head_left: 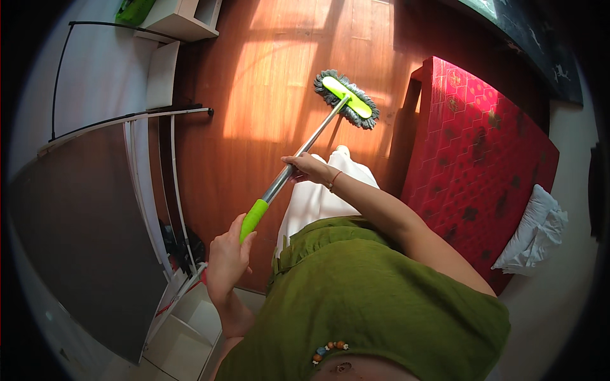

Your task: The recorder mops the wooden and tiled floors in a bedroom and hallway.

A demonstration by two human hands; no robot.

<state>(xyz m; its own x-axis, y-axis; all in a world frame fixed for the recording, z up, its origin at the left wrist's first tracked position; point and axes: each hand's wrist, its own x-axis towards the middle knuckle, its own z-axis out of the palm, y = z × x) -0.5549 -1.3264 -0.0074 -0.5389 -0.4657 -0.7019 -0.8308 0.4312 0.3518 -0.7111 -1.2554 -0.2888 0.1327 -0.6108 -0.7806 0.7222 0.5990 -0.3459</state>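
Observation:
A mop [276, 184] with a silver pole, a bright green grip and a flat green head edged in grey chenille slants from lower left to upper right. My left hand [230, 253] is wrapped round the green grip at its near end. Higher up the metal pole, my right hand [309, 167] closes round it, a thin bracelet on the wrist. The mop head [347, 98] is out ahead of my feet, over the sunlit wooden floor [273, 82]. Its underside is hidden.
On the right stands a bed with a red patterned mattress [473, 159] and a white pillow [532, 232]. A dark-topped table with a white frame [82, 235] fills the left. A pale cabinet [184, 19] is at the far left, open shelving [184, 336] behind me at lower left.

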